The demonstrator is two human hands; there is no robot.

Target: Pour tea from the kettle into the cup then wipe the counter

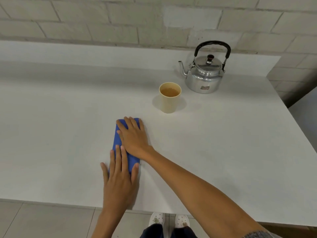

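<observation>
White counter (68, 117) against pale brick wall (85, 19), left hand (118, 179) and right hand (133, 136) pressed flat, fingers spread, on blue cloth (118, 138)

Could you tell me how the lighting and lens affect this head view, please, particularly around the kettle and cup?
Head view: soft, even light; the cup casts only a faint shadow on the counter. The kettle shows bright reflections on its metal body. Wide-angle distortion bows the counter's edges, and the image is slightly soft overall; both hands, left hand and right hand, are sharp enough.

The white counter (68, 117) bears a folded blue cloth (118, 140), a filled cup (169, 98) and a kettle (204, 78).
</observation>
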